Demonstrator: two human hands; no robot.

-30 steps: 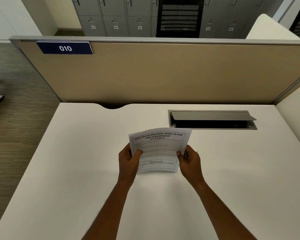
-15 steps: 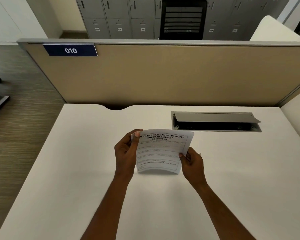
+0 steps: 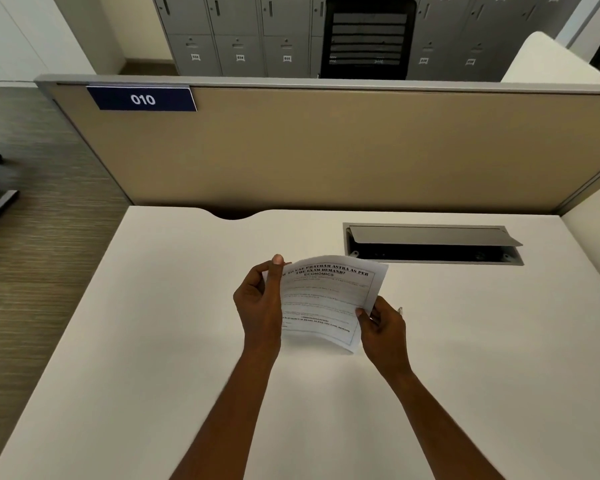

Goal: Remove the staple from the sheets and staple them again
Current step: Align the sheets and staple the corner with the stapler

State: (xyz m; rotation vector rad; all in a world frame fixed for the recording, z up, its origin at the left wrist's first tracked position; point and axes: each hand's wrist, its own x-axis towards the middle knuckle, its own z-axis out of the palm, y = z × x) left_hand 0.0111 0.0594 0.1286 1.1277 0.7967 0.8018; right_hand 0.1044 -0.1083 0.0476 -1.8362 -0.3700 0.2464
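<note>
**Left hand reaches the top corner**

The left hand [image 3: 258,306] has slid up the sheets [image 3: 329,299] from the 9 o'clock edge to the 11 o'clock corner, fingers [image 3: 276,271] pinching it, probably seeking the staple. The right hand [image 3: 381,327] pinches the 4 o'clock edge above the desk [image 3: 153,341]. The open cable box [image 3: 430,252] at 1 o'clock looks dark; contents unclear.

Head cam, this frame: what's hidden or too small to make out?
- The staple: head view, not visible; the left hand covers the top-left corner of the sheets.
- Body text on the sheets: head view, too small to read.
- Metallic bit beside the right hand: head view, too small to identify.
- Cable box interior: head view, dark under its lid.
</note>
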